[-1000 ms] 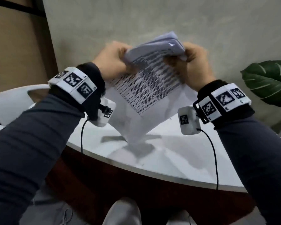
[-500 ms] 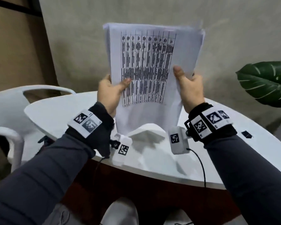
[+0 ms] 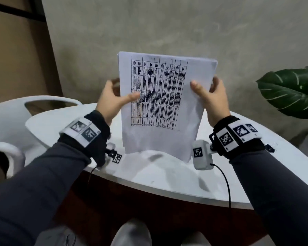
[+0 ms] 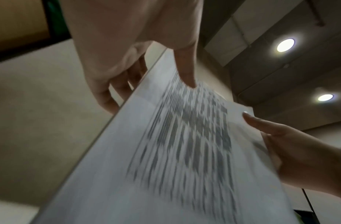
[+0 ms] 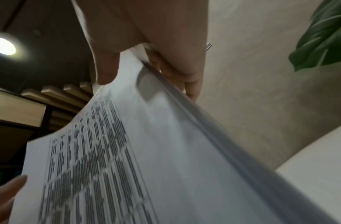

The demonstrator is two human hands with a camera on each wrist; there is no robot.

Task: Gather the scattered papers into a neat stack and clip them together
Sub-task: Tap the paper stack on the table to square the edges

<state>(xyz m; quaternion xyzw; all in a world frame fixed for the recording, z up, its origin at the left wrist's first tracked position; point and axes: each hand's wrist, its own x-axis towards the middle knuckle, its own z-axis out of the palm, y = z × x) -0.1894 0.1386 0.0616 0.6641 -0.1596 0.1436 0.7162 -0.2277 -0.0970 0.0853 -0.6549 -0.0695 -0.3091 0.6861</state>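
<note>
A stack of white papers (image 3: 164,96), its top sheet printed with a table, stands upright with its lower edge on the white table (image 3: 167,176). My left hand (image 3: 122,90) pinches its left edge, thumb on the front and fingers behind. My right hand (image 3: 204,84) grips the right edge the same way. The left wrist view shows my left hand (image 4: 150,84) on the blurred papers (image 4: 184,151). In the right wrist view my right hand (image 5: 146,78) clasps the papers (image 5: 146,151) at their thick edge. A black binder clip (image 3: 270,148) lies on the table behind my right wrist.
A white plastic chair (image 3: 11,110) stands at the table's left. A large green plant leaf (image 3: 290,93) hangs at the right. A grey wall (image 3: 167,32) rises close behind the table. The table's near edge (image 3: 167,190) curves in front of my knees.
The bent, tilted papers were straightened and raised upright, then brought down until their lower edge met the table. Both hands kept hold of the side edges.
</note>
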